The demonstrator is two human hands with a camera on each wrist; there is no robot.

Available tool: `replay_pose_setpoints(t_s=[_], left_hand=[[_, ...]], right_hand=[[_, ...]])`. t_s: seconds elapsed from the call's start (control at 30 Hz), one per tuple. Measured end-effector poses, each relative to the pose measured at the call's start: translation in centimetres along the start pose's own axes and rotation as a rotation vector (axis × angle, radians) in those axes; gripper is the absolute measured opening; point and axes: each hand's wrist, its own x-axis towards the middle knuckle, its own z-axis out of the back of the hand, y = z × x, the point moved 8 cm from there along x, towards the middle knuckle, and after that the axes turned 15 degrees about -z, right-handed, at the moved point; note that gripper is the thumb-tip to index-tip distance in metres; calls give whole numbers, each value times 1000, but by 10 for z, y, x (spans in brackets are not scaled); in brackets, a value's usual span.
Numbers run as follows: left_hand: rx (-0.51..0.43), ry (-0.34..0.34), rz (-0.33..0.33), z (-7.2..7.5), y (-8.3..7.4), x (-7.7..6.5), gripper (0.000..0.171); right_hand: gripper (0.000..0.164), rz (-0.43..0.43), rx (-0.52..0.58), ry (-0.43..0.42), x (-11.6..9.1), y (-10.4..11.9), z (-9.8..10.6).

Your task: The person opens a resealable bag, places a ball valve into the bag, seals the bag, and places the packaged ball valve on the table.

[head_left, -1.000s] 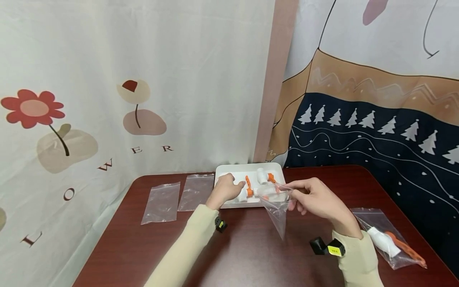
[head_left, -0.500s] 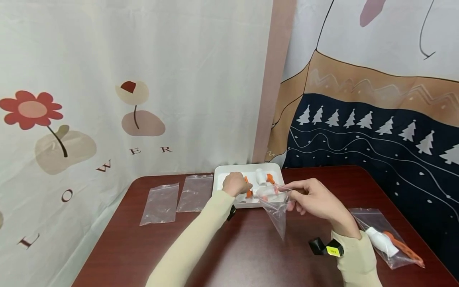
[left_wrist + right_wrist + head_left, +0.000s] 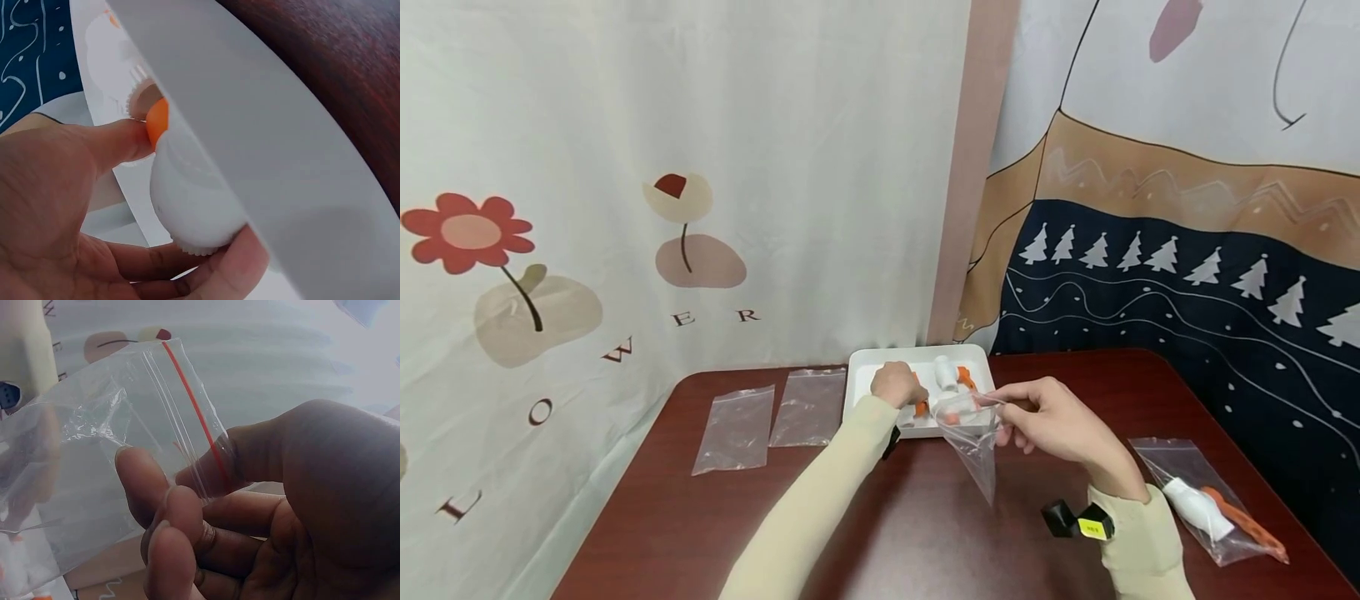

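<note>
In the head view my left hand point(image 3: 897, 385) reaches into the white tray point(image 3: 865, 365) at the table's back. The left wrist view shows it gripping a smooth white bottle-shaped piece point(image 3: 190, 194), fingers beneath and thumb against an orange part point(image 3: 159, 122). The tray wall hides some of that piece. My right hand point(image 3: 1048, 421) pinches a clear zip bag point(image 3: 976, 454) by its mouth edge, just in front of the tray. A red line point(image 3: 194, 412) runs along the bag's seal in the right wrist view. The bag hangs down in a point.
Another white piece point(image 3: 945, 373) with an orange part point(image 3: 966, 378) lies in the tray. Two flat zip bags point(image 3: 734, 429) point(image 3: 809, 408) lie at left. At right, a filled zip bag point(image 3: 1172, 457) contains a white piece point(image 3: 1198, 510) and an orange stick-like piece point(image 3: 1243, 525).
My left hand has moved right and down into the tray, over the front-left white and orange pieces. The right hand keeps the bag in nearly the same place.
</note>
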Motion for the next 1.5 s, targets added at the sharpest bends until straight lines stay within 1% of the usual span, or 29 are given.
replay_pose_setpoints(t_s=[0.2,0.3,0.43,0.53,0.63,0.73,0.87,0.93,1.07,1.17,1.23,1.33,1.5], left_hand=[[-45,-41,5,0,3,0,20],[-69,-54,0,1,4,0,22],[-135,-84,-22,3,8,-2,28],[-200,-114,-45,6,13,-4,31],[-267,-125,-60,7,19,-5,33],[-325,-129,-54,7,26,-7,36],[-369,-130,-41,7,35,-10,38],[-382,-147,-46,8,38,-11,38],[-396,-202,-75,10,44,-14,37],[-409,-238,-114,14,46,-17,39],[-429,-269,-147,17,46,-20,38],[-456,-325,-192,24,46,-28,37],[-546,-409,-252,36,44,-43,45]], right_hand=[[29,-7,8,9,2,-2,-2],[29,-4,9,13,3,-2,-3],[29,5,1,16,4,-1,-4],[28,7,-7,19,6,0,-5],[28,8,-9,19,7,0,-6],[28,6,-11,21,7,0,-7],[28,1,-11,24,8,-1,-8],[28,0,-8,28,8,-1,-8],[27,4,-12,31,9,-2,-11],[26,3,-12,37,9,-2,-12],[26,0,-9,43,9,-3,-13],[27,-3,-6,51,10,-3,-14],[29,-3,-1,62,11,-5,-16]])
